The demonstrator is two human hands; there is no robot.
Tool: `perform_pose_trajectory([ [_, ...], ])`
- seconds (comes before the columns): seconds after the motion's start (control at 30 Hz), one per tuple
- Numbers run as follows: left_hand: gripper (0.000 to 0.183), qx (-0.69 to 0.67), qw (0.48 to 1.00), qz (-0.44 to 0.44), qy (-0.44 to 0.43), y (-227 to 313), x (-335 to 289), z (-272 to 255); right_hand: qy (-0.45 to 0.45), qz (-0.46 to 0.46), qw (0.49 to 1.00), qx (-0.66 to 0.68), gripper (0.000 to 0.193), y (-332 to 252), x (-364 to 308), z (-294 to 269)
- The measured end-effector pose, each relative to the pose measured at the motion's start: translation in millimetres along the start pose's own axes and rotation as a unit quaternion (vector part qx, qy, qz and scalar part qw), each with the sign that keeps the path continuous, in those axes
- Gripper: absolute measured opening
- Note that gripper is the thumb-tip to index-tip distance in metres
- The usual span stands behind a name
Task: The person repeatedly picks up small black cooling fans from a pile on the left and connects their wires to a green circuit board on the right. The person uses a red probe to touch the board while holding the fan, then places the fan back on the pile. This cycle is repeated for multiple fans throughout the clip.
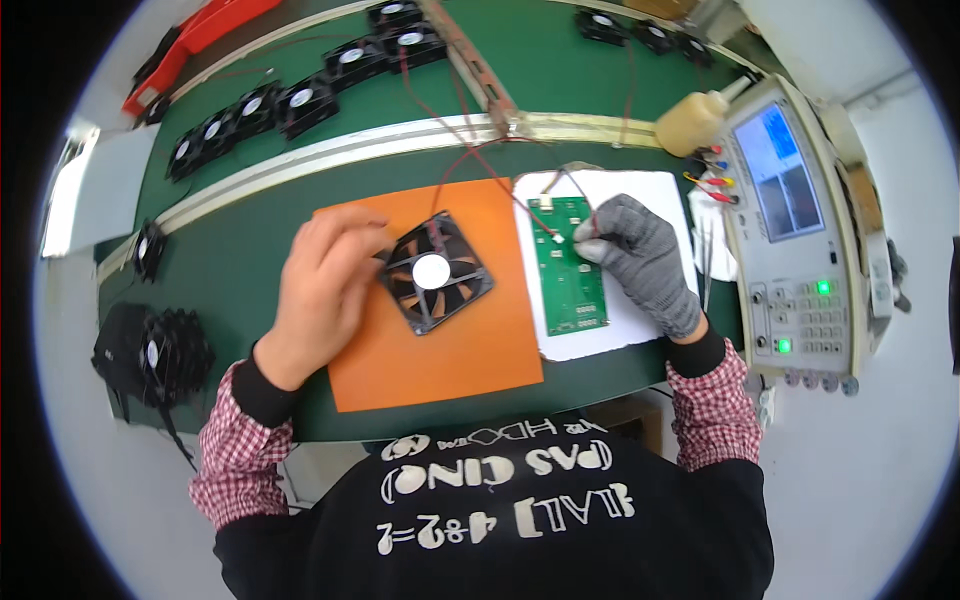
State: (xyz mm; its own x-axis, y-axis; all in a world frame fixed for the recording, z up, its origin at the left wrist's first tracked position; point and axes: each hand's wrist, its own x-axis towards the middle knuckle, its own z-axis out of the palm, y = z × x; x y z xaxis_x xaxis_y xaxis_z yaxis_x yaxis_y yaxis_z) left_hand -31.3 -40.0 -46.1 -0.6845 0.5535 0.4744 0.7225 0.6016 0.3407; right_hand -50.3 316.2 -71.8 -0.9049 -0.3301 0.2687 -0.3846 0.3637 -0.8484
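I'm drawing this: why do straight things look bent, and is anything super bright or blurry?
Head view: the pale rail curves because the fisheye lens bends edges; head view again: the bright patch at far left is washed out, while the fan on the orange sheet looks fairly sharp.

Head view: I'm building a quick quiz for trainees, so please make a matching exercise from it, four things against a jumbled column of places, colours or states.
Things
1. Board
2. Bottle
3. Right hand
4. Left hand

Places, colours, states
A. Bare, beside the fan on the orange sheet
B. Pale yellow, next to the instrument
C. Green, lying on the white sheet
D. In a grey glove

Right pairs: 1-C, 2-B, 3-D, 4-A
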Motion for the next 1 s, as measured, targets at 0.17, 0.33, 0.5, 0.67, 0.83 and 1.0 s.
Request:
perform_pose_trajectory([
  [0.17, 0.100, -0.094, 0.985, -0.116, -0.083, 27, 13, 20, -0.035, -0.033, 0.995, -0.092, 0.019, -7, -1, 1],
  [0.33, 0.104, -0.118, 0.984, -0.104, -0.088, 25, 19, 26, -0.028, -0.154, 0.971, -0.182, 0.021, -9, 1, 2],
  [0.5, 0.105, -0.069, 0.991, -0.091, -0.076, 26, 14, 35, 0.008, -0.059, 0.990, -0.131, 0.015, -5, -2, 4],
  [0.67, 0.105, -0.067, 0.992, -0.086, -0.068, 27, 14, 35, 0.006, -0.065, 0.987, -0.145, 0.015, -3, 0, 3],
  [0.83, 0.099, -0.065, 0.993, -0.075, -0.056, 27, 15, 37, -0.034, -0.125, 0.973, -0.192, 0.017, -3, 3, 0],
  [1.0, 0.077, 0.066, 0.992, 0.082, 0.074, 45, 14, 17, -0.023, -0.064, 0.988, -0.141, 0.018, -4, 3, 1],
])
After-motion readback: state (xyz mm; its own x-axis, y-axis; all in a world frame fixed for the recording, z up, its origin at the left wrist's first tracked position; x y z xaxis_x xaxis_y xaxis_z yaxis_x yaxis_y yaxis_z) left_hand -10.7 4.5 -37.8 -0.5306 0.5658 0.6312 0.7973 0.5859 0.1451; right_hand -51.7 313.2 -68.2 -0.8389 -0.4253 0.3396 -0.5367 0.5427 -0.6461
